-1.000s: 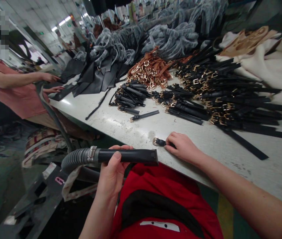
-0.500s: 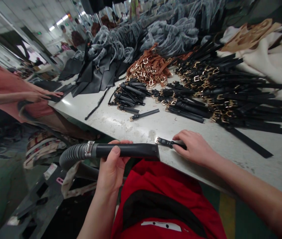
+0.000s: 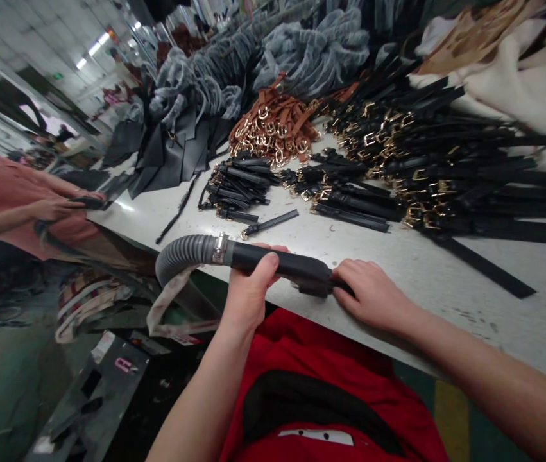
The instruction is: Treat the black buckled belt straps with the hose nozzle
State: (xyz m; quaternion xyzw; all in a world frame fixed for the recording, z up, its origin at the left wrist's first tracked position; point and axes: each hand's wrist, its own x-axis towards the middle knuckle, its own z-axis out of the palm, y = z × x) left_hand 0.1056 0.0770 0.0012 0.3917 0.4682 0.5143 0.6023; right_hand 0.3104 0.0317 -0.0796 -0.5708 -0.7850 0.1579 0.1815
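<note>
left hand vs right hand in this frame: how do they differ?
Left hand is closed around the black nozzle, thumb on top; right hand lies palm-down on the white table. Left hand's hold is plain; right hand's fingers cover a dark strap at the nozzle tip, grip unclear. Both are bare, at the near table edge.

Dim, flat indoor light; ceiling lamps (image 3: 90, 50) glow upper left, glinting off the table (image 3: 446, 269). Faint shadow beneath the right hand (image 3: 373, 296). Edges stretched, left side smeared.
</note>
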